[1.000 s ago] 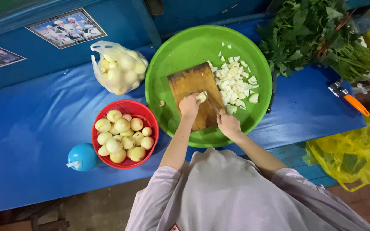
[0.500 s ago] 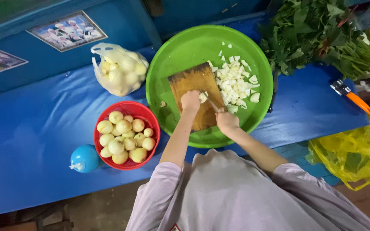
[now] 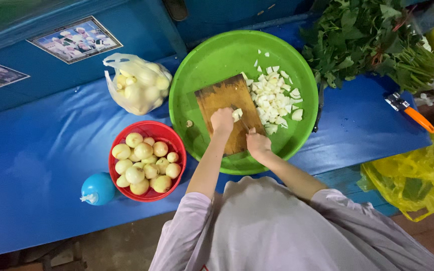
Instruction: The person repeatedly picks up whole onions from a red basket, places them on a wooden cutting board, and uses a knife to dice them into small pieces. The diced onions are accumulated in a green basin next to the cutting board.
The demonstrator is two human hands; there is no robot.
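— Head view: what's on the blue worktop (image 3: 36,165), counted?

— One green tray (image 3: 217,55), one wooden cutting board (image 3: 222,98) inside it, one pile of chopped white pieces (image 3: 277,98) beside the board. One red basket (image 3: 126,133) with about a dozen peeled onions (image 3: 144,168), and one clear bag (image 3: 136,88) of more.

— And the hands?

— Left hand (image 3: 222,121) curled, pressing an onion piece (image 3: 237,114) onto the board. Right hand (image 3: 257,143) closed around a knife (image 3: 242,123), blade at that piece

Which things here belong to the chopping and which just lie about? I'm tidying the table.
In use: left hand, right hand, knife, wooden board, chopped white pieces, green tray.

Lying about: leafy greens, orange-handled tool, yellow bag, blue balloon.
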